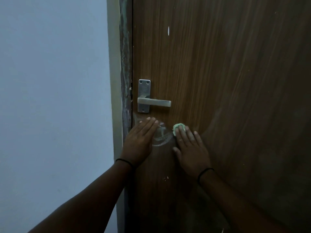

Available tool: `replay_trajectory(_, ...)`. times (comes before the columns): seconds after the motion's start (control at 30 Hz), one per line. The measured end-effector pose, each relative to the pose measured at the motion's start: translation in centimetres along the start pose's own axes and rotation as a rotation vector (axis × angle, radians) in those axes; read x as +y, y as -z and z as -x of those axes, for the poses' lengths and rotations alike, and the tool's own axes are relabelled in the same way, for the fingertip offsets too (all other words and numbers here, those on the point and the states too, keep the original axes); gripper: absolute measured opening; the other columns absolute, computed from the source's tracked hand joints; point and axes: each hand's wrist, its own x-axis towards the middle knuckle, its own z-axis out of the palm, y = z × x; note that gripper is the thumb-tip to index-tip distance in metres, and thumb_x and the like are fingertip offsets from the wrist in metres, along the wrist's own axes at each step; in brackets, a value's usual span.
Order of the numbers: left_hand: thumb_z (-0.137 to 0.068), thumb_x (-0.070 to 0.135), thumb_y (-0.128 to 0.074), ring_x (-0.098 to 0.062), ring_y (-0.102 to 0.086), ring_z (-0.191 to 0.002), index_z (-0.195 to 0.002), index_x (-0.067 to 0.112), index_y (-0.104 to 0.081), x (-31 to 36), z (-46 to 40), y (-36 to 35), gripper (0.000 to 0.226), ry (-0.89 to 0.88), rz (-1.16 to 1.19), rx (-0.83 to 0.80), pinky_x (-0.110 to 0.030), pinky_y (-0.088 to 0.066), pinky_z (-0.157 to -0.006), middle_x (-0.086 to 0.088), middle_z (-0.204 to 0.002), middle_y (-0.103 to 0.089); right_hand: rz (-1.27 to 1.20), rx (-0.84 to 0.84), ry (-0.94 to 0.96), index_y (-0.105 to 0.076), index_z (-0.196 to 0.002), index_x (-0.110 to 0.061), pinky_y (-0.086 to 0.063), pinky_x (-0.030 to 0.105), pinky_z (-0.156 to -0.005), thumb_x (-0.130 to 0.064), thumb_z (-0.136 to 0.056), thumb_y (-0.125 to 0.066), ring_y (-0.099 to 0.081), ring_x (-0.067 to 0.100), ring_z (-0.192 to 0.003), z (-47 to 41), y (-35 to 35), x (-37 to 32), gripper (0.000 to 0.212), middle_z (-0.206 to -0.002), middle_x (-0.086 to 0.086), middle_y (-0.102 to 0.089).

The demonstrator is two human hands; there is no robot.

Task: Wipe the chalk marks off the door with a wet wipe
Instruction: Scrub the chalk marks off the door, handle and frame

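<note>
I see a brown wood-grain laminate door (218, 81) filling most of the view, with my two bare hands flat against it below the handle. My left hand (139, 142) lies with straight fingers spread lightly on the door surface near its latch edge, holding nothing; a thin black band (123, 161) circles that wrist. My right hand (190, 148) presses a crumpled pale green wet wipe (178, 127) against the door with straight fingers; the wipe shows under and just past the fingertips, and I cannot tell whether the thumb helps pinch it. A second thin black band (204, 174) sits on the right wrist.

The white chalk marks (162, 137), a smeared ring with a few strokes inside, lie on the door between my two hands, touching the left fingertips' side and just beside the wipe. Fainter chalk smudging shows above the left hand, close under the handle plate.

The brushed metal lever handle (154, 102) on its rectangular plate with visible screws sits above the hands, lever pointing right and level. A small white chip (168, 30) marks the door higher up, and tiny white specks (165, 178) lie lower down. The worn dark door frame edge (125, 64) runs along the left, then a pale blue-grey wall (50, 98). I see no containers and no readable writing or brand.
</note>
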Motion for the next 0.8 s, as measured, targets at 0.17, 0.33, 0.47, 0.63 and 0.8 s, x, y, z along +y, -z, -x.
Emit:
replay_trajectory(0.17, -0.083, 0.010, -0.065, -0.030, -0.055, -0.125, -0.131, 0.005, -0.057, 0.2, 1.0, -0.9, 0.049, 0.027, 0.004, -0.035, -0.048, -0.029, -0.107, -0.016, -0.134, -0.059, -0.077, 0.092, -0.162, 0.001, -0.156, -0.013, -0.003, 0.043, -0.123, -0.050, -0.101, -0.024, 0.009, 0.020, -0.151, -1.2, 0.4, -0.7, 0.071, -0.164, 0.005, 0.006)
replay_trajectory(0.33, -0.081, 0.006, -0.070, -0.030, -0.064, -0.109, -0.122, 0.008, -0.064, 1.1, 0.8, -1.1, 0.042, 0.095, 0.027, -0.036, -0.047, -0.048, -0.097, -0.013, -0.118, -0.068, -0.020, -0.013, 0.018, 0.000, -0.156, -0.018, -0.003, 0.042, -0.123, -0.050, -0.101, -0.027, 0.006, 0.017, -0.151, 0.8, -1.2, -0.8, 0.068, -0.165, 0.002, -0.001)
replay_trajectory(0.47, -0.088, 0.011, -0.064, -0.024, -0.063, -0.066, -0.105, 0.008, -0.067, 1.2, 0.9, -1.0, 0.018, 0.181, 0.041, -0.049, -0.035, -0.048, -0.067, -0.008, -0.079, -0.068, -0.025, 0.095, -0.199, -0.005, -0.157, -0.015, -0.005, 0.043, -0.123, -0.048, -0.102, -0.024, 0.002, 0.019, -0.152, 1.1, -0.7, 1.6, 0.067, -0.164, 0.005, -0.004)
replay_trajectory(0.63, -0.092, 0.019, -0.061, -0.021, -0.055, -0.052, -0.083, 0.010, -0.066, 1.6, 0.8, -1.3, 0.014, 0.255, 0.048, -0.073, -0.035, -0.047, -0.047, -0.006, -0.067, -0.061, -0.029, -0.006, -0.069, -0.001, -0.156, -0.015, 0.000, 0.041, -0.123, -0.052, -0.101, -0.026, 0.008, 0.018, -0.151, 2.0, -1.9, 0.0, 0.071, -0.164, 0.004, 0.001)
replay_trajectory(0.8, -0.094, 0.022, -0.058, -0.019, -0.053, -0.054, -0.082, 0.011, -0.064, 1.4, 0.8, -1.7, 0.018, 0.275, 0.064, -0.086, -0.034, -0.046, -0.047, -0.005, -0.069, -0.060, -0.024, 0.051, -0.200, -0.004, -0.157, -0.014, -0.007, 0.043, -0.123, -0.051, -0.101, -0.022, 0.001, 0.020, -0.152, 2.7, -2.0, 1.7, 0.069, -0.164, 0.005, -0.002)
